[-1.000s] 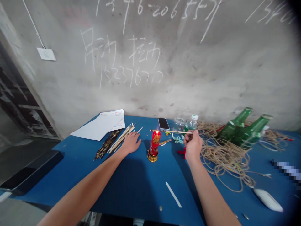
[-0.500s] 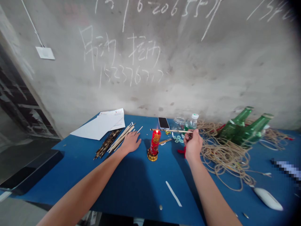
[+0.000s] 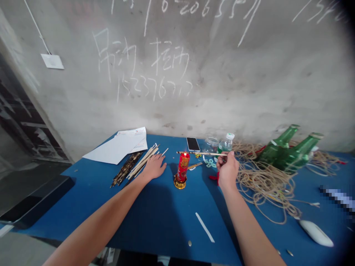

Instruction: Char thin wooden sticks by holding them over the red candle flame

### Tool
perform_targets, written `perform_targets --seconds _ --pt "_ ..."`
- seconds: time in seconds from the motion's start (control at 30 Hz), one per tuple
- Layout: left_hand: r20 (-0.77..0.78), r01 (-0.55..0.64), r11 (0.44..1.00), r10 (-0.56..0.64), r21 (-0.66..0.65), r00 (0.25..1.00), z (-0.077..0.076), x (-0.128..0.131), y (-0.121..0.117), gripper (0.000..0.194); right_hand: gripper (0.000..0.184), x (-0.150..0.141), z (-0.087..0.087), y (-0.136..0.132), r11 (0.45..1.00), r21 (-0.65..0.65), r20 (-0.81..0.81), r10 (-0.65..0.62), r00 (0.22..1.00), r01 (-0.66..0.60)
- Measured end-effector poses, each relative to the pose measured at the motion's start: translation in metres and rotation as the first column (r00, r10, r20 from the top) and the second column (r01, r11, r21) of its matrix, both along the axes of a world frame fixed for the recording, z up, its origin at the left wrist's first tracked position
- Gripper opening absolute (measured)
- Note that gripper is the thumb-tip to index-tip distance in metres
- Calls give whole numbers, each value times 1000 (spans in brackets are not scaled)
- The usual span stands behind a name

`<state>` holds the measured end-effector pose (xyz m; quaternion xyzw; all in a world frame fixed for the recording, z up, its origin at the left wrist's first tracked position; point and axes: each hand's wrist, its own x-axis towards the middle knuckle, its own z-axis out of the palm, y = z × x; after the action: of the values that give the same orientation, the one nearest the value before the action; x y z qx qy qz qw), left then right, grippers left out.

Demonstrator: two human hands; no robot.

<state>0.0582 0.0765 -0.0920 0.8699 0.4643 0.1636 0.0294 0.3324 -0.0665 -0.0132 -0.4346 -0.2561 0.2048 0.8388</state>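
The left hand (image 3: 154, 168) is laid on the blue desk (image 3: 166, 225), fingers (image 3: 159, 161) spread, just beside a bundle of wooden sticks (image 3: 142, 162). One lit red candle (image 3: 183, 168) is set between the hands. One thin wooden stick (image 3: 202, 153) is pinched in the right hand (image 3: 227, 170), held nearly level, tip pointing left past the flame; two green bottles (image 3: 288, 153) are seen further right.

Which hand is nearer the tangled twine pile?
Right: the right hand is just beside the tangled twine, at its left edge; the left hand is far off, beyond the red candle.
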Motion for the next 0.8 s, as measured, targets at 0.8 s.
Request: perform_targets --seconds 0.8 --pt "0 8 1000 -8 10 1000 1 1 -1 56 56 -10 3 -4 1000 -17 90 -7 996 8"
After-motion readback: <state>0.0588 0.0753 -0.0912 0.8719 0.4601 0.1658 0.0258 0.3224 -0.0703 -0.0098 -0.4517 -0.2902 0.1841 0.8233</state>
